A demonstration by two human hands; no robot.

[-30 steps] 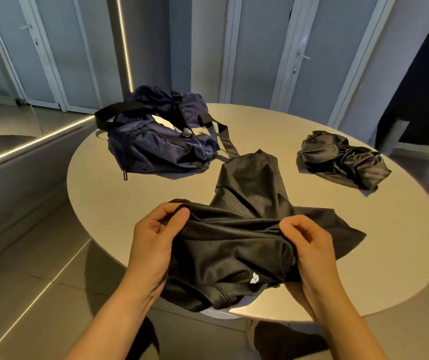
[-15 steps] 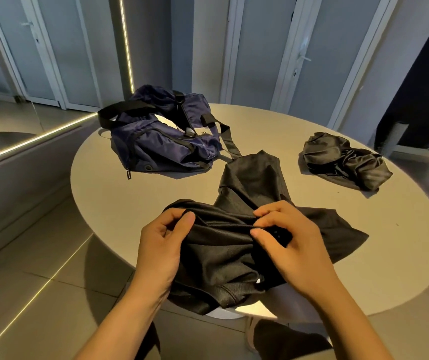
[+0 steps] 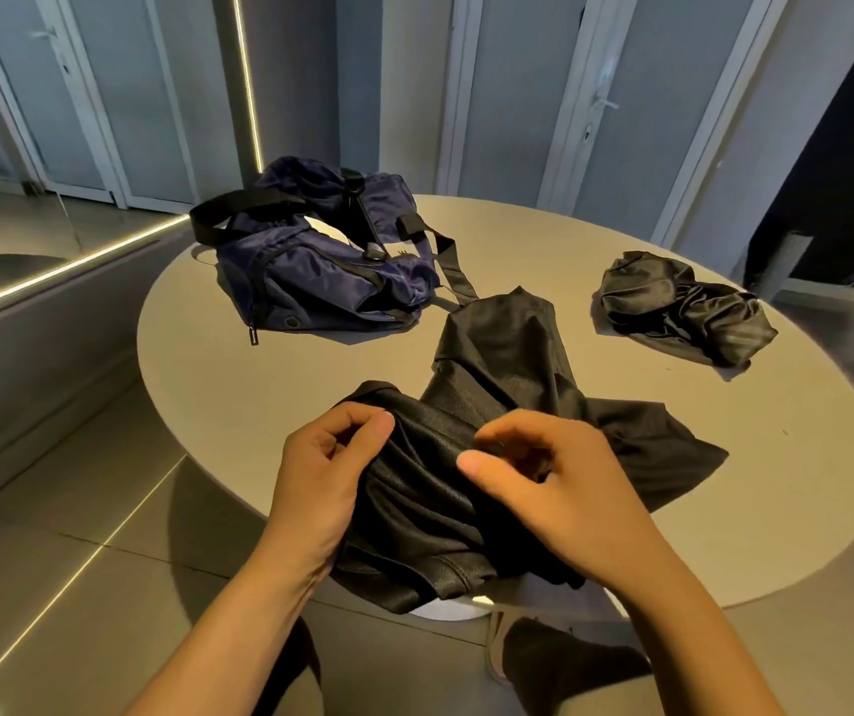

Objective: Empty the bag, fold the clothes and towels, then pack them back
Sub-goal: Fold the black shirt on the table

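Note:
A black garment [image 3: 502,374] lies spread on the near half of the round table [image 3: 218,390], its lower part hanging over the front edge. My left hand [image 3: 321,483] pinches a bunched fold at the garment's left side. My right hand [image 3: 548,483] sits close beside it, fingers curled into the gathered cloth at the middle. A navy bag [image 3: 321,271] with black straps slumps at the table's back left. A second crumpled black garment [image 3: 683,307] sits at the back right.
Tiled floor lies below the table's front edge, with a lit strip along the low ledge [image 3: 52,281] on the left. Pale doors [image 3: 517,95] stand behind the table. My dark trouser leg [image 3: 559,664] shows under the table edge.
My right hand has moved left along the garment toward my left hand, gathering the cloth between them. The left hand has kept its hold almost in place.

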